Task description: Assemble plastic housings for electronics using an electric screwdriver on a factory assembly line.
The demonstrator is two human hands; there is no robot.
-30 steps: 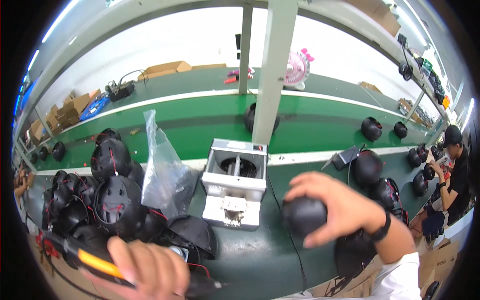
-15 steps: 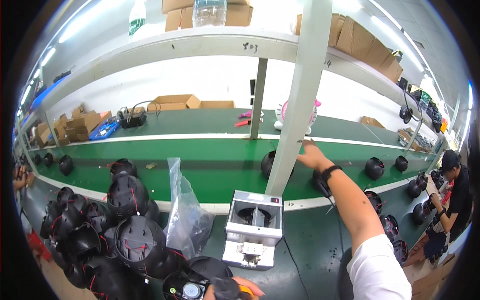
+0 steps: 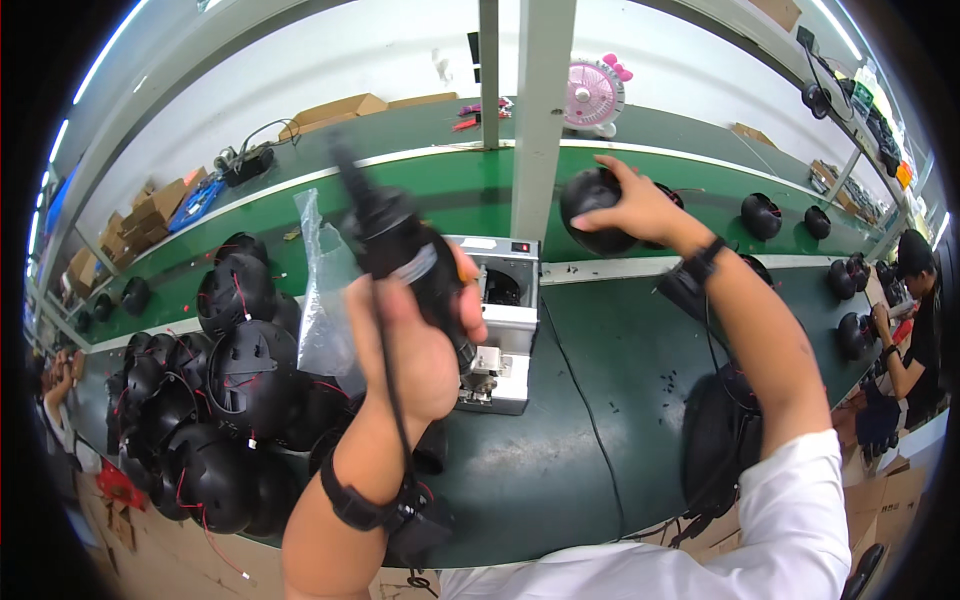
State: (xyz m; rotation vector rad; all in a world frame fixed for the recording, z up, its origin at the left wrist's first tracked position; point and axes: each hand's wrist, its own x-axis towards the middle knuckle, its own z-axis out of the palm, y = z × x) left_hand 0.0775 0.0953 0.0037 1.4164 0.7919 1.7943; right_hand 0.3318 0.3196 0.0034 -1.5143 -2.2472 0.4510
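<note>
My left hand (image 3: 410, 350) is raised over the near bench, its fingers wrapped round a black electric screwdriver (image 3: 385, 220). The tool's tip points up and to the left, blurred by motion, and its cord runs down along my forearm. Out to the right, my right hand (image 3: 650, 208) grips a black round shell (image 3: 590, 205) at the green conveyor belt, thumb at the front and fingers over the top. Behind my left hand stands a grey-white machine (image 3: 515, 325) with a round opening, partly covered by the hand.
A pile of black round shells (image 3: 255, 375) with red wires fills the left bench. Beside it stands a clear plastic bag (image 3: 325, 320). A white post (image 3: 540, 130) rises before the belt (image 3: 450, 205). More shells (image 3: 762, 215) sit rightward; another person (image 3: 910, 330) works at far right.
The view has tipped downward. My left hand has risen from the lower edge with the screwdriver. My right hand, earlier stretched across the belt beyond the post, now grips a black round shell.
</note>
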